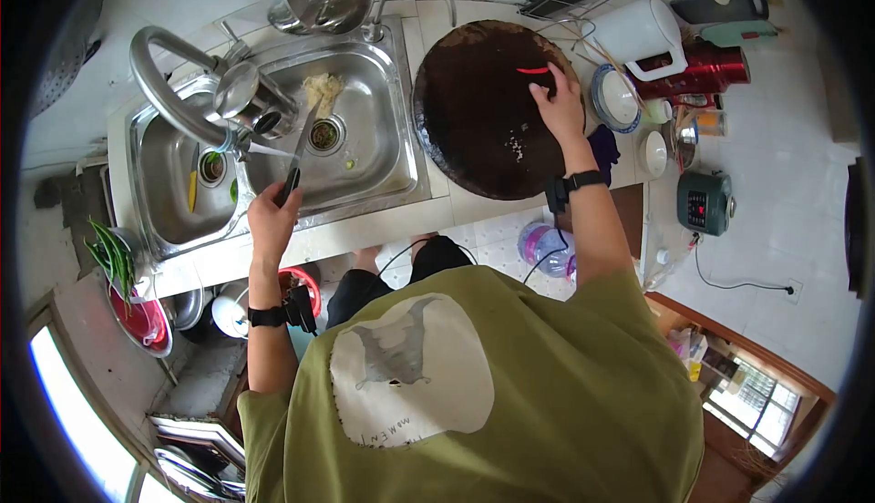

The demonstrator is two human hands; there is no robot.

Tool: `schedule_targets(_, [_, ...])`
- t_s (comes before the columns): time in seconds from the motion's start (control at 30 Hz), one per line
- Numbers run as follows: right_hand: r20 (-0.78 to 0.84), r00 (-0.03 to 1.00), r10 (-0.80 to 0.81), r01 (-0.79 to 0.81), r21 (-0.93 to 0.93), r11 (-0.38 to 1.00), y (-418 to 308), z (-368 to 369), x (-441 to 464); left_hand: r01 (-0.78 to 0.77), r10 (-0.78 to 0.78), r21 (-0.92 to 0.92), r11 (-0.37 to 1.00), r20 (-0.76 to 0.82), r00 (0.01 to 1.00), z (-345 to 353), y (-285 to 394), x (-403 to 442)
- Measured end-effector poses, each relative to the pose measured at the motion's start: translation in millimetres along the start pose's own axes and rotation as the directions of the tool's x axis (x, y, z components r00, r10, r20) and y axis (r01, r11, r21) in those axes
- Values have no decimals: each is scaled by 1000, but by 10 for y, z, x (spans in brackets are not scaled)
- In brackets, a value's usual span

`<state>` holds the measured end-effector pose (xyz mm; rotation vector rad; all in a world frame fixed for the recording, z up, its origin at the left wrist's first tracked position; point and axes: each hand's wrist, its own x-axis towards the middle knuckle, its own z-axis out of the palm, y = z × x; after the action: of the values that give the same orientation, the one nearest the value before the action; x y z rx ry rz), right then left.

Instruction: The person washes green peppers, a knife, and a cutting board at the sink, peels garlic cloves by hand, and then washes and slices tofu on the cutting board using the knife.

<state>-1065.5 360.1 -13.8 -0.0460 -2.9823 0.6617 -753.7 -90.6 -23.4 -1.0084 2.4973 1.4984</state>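
My left hand (272, 220) is closed around the black handle of a knife (299, 159) over the right sink basin. Its blade points away from me, near the tap (164, 93) and a thin stream of water. A red chili (532, 70) lies on the round dark chopping board (474, 93). My right hand (559, 109) reaches over the board, index fingertip at the chili's right end and thumb spread apart. Small white bits (515, 148) are scattered on the board nearer to me.
A steel double sink (415, 138) holds a pale crumpled lump (322, 91). In the left basin lies a yellow-handled tool (192, 191). Right of the board stand a bowl (616, 97), a white kettle (638, 38) and a red flask (706, 68). Green chilies (111, 255) sit at far left.
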Motion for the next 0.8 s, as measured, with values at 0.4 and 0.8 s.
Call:
schedule_targets(0.4, [-217,966,140,-16,488,873,1138,14,230,57,-57,-10,998,9,998,3,268,-211])
schedule_targets(0.8, [-241,877,416,-392,143,909,1998,-279,-90,178,-178,-71,981,0,984,221,499,-183])
